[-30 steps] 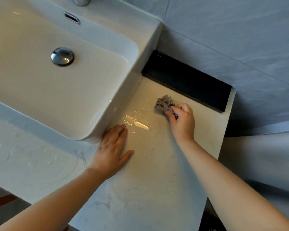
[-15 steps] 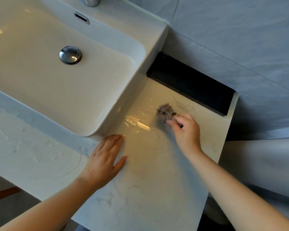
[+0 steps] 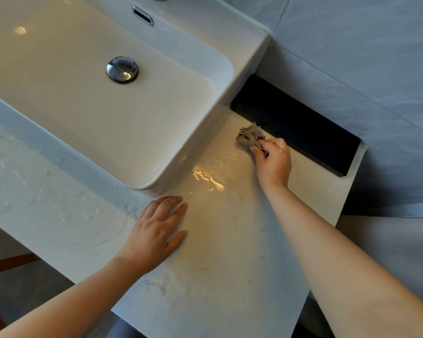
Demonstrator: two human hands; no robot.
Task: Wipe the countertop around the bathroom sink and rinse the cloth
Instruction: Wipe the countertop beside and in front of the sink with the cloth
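Note:
A small crumpled grey cloth [image 3: 250, 137] lies on the pale marble countertop [image 3: 230, 252] to the right of the white sink [image 3: 230, 69]. My right hand [image 3: 274, 162] grips the cloth and presses it down close to the black strip at the back. My left hand [image 3: 156, 230] rests flat on the countertop by the sink's front right corner, fingers straight. Water streaks [image 3: 208, 176] glisten on the surface between the two hands.
A black backsplash strip [image 3: 296, 128] runs along the grey tiled wall [image 3: 364, 57]. The chrome drain plug [image 3: 122, 69] sits in the basin, the overflow slot [image 3: 143, 15] above it. The countertop ends at the right edge [image 3: 344, 203]. Wet smears cover the left counter [image 3: 47, 198].
My right hand has slid the cloth back and forth over the counter and now holds it nearer the black strip. My left hand stays flat by the sink corner.

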